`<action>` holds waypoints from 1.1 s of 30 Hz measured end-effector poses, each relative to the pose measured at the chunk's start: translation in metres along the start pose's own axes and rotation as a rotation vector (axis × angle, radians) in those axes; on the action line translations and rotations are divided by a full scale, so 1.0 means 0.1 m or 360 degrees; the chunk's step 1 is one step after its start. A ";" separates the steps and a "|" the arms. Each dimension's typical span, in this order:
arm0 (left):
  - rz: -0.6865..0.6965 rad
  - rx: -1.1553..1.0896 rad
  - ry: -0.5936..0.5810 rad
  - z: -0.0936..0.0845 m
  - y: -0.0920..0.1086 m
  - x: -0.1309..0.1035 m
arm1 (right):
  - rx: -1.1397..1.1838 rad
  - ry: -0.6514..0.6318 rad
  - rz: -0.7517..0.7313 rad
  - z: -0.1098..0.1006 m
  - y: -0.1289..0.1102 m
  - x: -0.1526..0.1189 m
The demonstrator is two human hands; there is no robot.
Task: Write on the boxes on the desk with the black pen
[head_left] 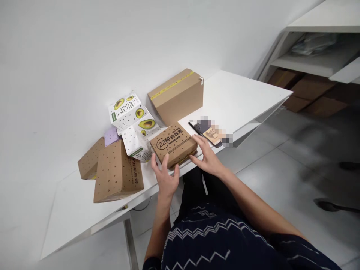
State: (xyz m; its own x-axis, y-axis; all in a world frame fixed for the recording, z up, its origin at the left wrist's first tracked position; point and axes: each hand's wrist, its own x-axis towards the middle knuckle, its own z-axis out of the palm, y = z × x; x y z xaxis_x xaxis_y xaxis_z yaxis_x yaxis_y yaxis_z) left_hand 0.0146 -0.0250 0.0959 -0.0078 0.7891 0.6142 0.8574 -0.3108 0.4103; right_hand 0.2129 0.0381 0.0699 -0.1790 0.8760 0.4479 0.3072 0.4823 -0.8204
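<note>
Fingers of the left hand (165, 179) spread open against the near corner of the flat brown box (173, 144), thumb on its left edge, while the right hand (207, 156) lies open along the box's right edge, fingertips touching it. Beyond the right fingertips sits a black pen (195, 129) and what seems a printed card (213, 135), partly blurred. Past the left fingers stand an avocado carton (132, 112) and a perforated brown box (116, 172).

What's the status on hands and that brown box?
Left hand and right hand open, flanking the brown perforated box at the table edge. Avocado-print cartons close behind; pen beside it.
</note>
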 end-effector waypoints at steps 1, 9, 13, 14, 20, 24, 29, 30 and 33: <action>0.0021 0.0047 -0.0026 0.00 0.01 0.00 | -0.0088 -0.0005 -0.0051 -0.01 -0.04 0.01; -0.0012 0.0072 0.0029 0.14 -0.03 -0.06 | -0.0481 -0.0051 -0.0002 0.00 -0.10 0.05; -0.0009 0.0076 0.0062 0.18 -0.06 -0.10 | -0.0375 -0.0061 -0.0017 -0.02 -0.10 0.02; 0.0004 0.0081 0.0058 0.18 -0.07 -0.11 | -0.0282 -0.0065 -0.0041 -0.03 -0.09 0.02; 0.0052 0.0129 0.0011 0.17 -0.09 -0.10 | 0.0038 0.0214 0.0305 -0.14 0.17 0.17; -0.0021 0.0085 -0.0014 0.17 -0.07 -0.09 | -0.0666 0.0008 0.0638 -0.19 0.37 0.45; -0.0022 0.0090 -0.0020 0.16 -0.05 -0.10 | -0.1204 -0.0449 0.0784 -0.10 0.41 0.70; -0.0017 0.0096 -0.0019 0.16 -0.05 -0.10 | -0.1249 -0.0478 0.0790 -0.06 0.41 0.72; 0.0003 0.0125 -0.0019 0.15 -0.05 -0.11 | -0.1298 -0.0507 0.0793 0.01 0.38 0.74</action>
State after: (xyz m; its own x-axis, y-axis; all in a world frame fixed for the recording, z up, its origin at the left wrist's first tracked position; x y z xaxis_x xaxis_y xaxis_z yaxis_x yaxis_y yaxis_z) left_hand 0.0181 -0.0237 0.0770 -0.0005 0.7949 0.6068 0.8950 -0.2703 0.3548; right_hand 0.2103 0.1210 0.0713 -0.0608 0.9937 -0.0936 0.9397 0.0254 -0.3410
